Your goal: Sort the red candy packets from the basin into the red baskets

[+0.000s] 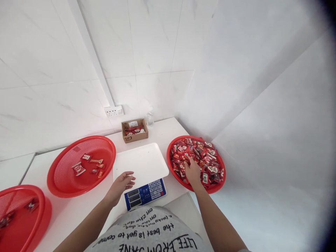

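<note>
Can't tell if my right hand (193, 171) grips any small, shiny red packets (208, 159) under it; I'd pinch lightly. Left hand's (123, 184) loose, fingers apart, flat white tray (143, 161) beyond.

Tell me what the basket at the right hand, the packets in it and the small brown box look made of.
Basket at the right hand: likely plastic, slightly glossy, judging by its smooth, evenly red rim. Packets: shiny, probably plastic film or foil, from their crinkled, printed look. Box: seemingly matte cardboard, going by its dull brown sides.
</note>
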Available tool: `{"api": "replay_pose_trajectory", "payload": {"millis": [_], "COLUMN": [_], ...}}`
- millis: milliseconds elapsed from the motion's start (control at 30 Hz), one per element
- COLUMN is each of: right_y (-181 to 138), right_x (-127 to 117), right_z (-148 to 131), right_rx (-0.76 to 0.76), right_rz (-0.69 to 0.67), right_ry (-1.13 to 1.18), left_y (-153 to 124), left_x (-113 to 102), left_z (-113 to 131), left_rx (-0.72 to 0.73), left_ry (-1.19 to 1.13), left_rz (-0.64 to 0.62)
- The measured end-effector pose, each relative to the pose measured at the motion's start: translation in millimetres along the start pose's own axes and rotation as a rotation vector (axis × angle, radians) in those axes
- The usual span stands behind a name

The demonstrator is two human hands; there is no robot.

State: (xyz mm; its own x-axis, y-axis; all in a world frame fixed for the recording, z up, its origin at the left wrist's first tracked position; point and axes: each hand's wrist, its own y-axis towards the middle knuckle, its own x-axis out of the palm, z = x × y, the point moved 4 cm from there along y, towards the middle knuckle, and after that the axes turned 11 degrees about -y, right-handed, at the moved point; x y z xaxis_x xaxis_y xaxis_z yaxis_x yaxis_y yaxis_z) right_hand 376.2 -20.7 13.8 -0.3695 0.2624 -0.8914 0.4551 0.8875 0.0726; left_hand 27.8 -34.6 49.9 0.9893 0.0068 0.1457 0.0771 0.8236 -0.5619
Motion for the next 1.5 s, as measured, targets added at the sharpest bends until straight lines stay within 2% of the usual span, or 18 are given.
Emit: {"api": "replay_pose_trajectory", "payload": {"millis": [100, 167, 300, 367, 400, 467, 533, 667, 800, 933, 1067, 1200, 1400, 1500], "right_y": [-8, -23, -69, -84, -86, -79, -59, -20, -9, -13, -9, 7, 25, 28], "right_x": [-7, -5, 7, 13, 15, 18, 17, 0, -6, -1, -1, -2, 8, 1], "right_z": [-23, -53, -121, -136, -136, -125, -101, -45, -14, -10, -15, -20, -20, -22], "right_rx": [-0.008, -0.098, -0.411, -0.473, -0.468, -0.405, -0.302, -0.146, -0.061, -0.051, -0.062, -0.094, -0.146, -0.138], "right_rz": [-0.021, -0.168, -0.52, -0.582, -0.586, -0.547, -0.446, -0.17, -0.163, -0.196, -0.132, -0.072, -0.122, -0.053], "right_ry": [0.161, 0.319, 0.512, 0.494, 0.474, 0.433, 0.371, -0.021, -0.355, -0.414, -0.393, -0.426, -0.492, -0.463], "left_y": [4, 6, 7, 9, 12, 19, 28, 40, 50, 62, 66, 58, 52, 50], "left_x": [8, 18, 46, 52, 51, 42, 26, -3, -20, -32, -38, -32, -33, -37], "left_z": [0, 1, 7, 9, 9, 7, 5, 6, 12, 11, 12, 15, 1, -5], "left_rx": [-0.006, -0.006, 0.02, 0.032, 0.033, 0.029, 0.025, 0.062, 0.157, 0.258, 0.38, 0.465, 0.48, 0.513], "left_ry": [0.052, 0.073, 0.068, 0.059, 0.047, 0.006, -0.036, -0.009, 0.166, 0.243, 0.353, 0.461, 0.541, 0.57], "left_rz": [-0.071, -0.139, -0.351, -0.404, -0.387, -0.288, -0.183, -0.046, 0.047, 0.132, 0.22, 0.207, 0.137, 0.135]}}
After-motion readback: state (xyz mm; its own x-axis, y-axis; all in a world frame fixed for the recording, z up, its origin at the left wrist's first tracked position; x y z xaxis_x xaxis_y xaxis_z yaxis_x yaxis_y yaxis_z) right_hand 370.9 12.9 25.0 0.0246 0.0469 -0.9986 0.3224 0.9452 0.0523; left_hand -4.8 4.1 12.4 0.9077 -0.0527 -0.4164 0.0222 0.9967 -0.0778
